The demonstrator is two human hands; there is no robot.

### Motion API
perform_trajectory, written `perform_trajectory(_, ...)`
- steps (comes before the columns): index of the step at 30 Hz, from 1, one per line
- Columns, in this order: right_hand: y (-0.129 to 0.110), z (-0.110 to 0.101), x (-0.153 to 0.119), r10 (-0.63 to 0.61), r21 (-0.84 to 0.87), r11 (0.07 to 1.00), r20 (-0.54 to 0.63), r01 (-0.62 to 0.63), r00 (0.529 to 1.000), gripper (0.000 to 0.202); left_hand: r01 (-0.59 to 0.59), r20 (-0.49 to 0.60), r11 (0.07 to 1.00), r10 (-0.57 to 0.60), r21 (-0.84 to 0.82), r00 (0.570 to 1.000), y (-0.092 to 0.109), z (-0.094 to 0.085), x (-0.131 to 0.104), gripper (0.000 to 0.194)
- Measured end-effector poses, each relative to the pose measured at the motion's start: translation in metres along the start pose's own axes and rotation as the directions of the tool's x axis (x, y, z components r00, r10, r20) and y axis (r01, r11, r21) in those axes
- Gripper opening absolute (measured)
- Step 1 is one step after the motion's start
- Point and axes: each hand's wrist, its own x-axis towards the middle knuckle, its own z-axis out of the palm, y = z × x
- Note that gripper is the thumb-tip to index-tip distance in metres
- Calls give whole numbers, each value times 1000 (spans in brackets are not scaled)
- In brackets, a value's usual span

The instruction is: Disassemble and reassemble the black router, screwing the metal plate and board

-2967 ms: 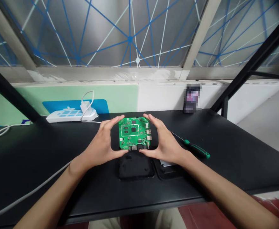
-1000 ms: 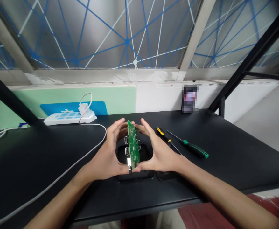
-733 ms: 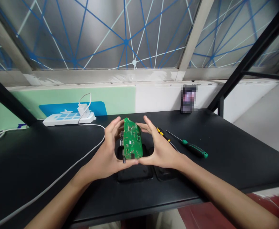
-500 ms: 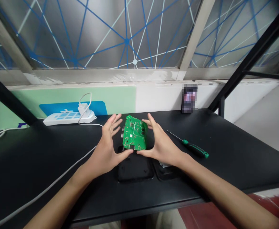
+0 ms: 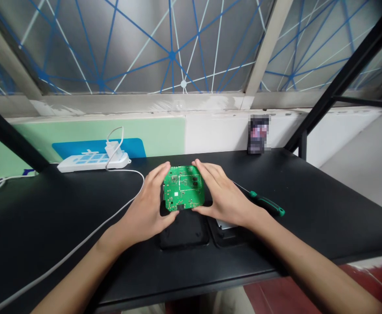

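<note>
A green circuit board (image 5: 186,192) is held up between both hands, its flat face toward me. My left hand (image 5: 148,205) grips its left side, thumb at the lower edge and fingers at the upper left corner. My right hand (image 5: 221,194) holds the right side, with the thumb near the bottom edge and fingertips at the upper right corner. Below the board lies a black plastic cover (image 5: 184,233). Beside it, partly under my right hand, is another black casing part (image 5: 231,240) with a silvery piece (image 5: 225,225) on it.
A green and black screwdriver (image 5: 267,204) lies to the right on the black table (image 5: 308,205). At the back left is a white power strip (image 5: 92,162) with a plug and a white cable (image 5: 92,235). A blurred phone-like object (image 5: 258,135) leans against the wall.
The board has turned to face me more squarely. Fingers of both hands, which were spread away from its upper corners, have closed in on them.
</note>
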Motion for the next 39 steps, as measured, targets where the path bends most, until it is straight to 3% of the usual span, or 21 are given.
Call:
perform_trajectory(9, 2, -4, -2, -79, 9, 997, -16, 79, 997, 116, -34, 19, 999, 34, 36, 999, -6, -5, -2, 112)
perform_trajectory(16, 3, -8, -3, -68, 110, 992, 1, 67, 998, 116, -73, 6, 996, 73, -59, 997, -11, -14, -5, 111)
perform_trajectory(31, 3, -9, -2, -50, 150, 987, -18, 52, 999, 118, -47, 38, 998, 49, -48, 998, -11, -13, -5, 110)
perform_trajectory(39, 0, -6, -2, -61, 79, 995, -47, 65, 997, 114, -9, 90, 986, -6, 166, 996, -8, -15, -4, 115)
